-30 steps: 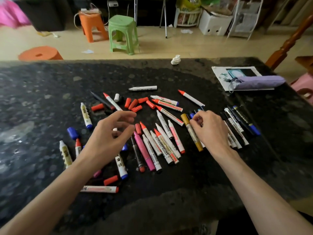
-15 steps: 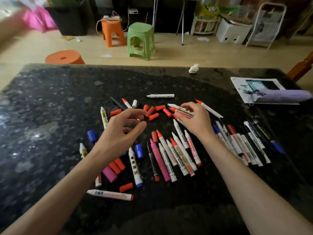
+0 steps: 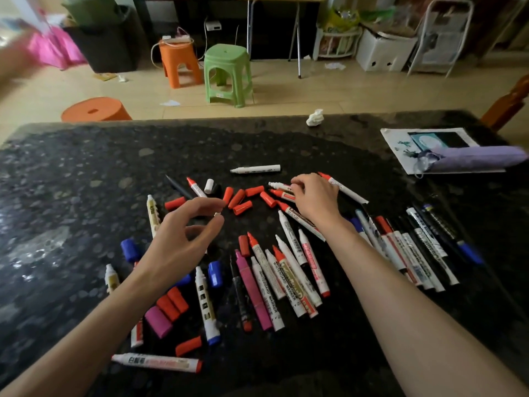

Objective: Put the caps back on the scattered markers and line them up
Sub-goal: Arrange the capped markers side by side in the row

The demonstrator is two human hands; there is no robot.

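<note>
Many markers and loose caps lie scattered on the black stone table (image 3: 86,173). My right hand (image 3: 315,200) reaches to the back of the pile, its fingertips curled onto an uncapped white marker (image 3: 277,185) beside a red-tipped marker (image 3: 279,194). Several loose red caps (image 3: 237,198) lie just left of it. My left hand (image 3: 183,242) hovers over the pile's left side, fingers loosely curled and holding nothing. Several uncapped markers (image 3: 286,276) fan out between my arms, next to a pink marker (image 3: 253,290). A row of markers (image 3: 415,253) lies side by side at the right.
Blue caps (image 3: 130,249) and a pink cap (image 3: 158,322) lie near my left wrist. A lone white marker (image 3: 254,169) sits further back. A purple pouch (image 3: 481,159) on a paper sheet (image 3: 398,141) and a crumpled tissue (image 3: 315,118) are at the far right.
My right hand left the row at the right and moved up-left to the uncapped markers by the red caps. My left hand stayed hovering with its fingers curling a little more.
</note>
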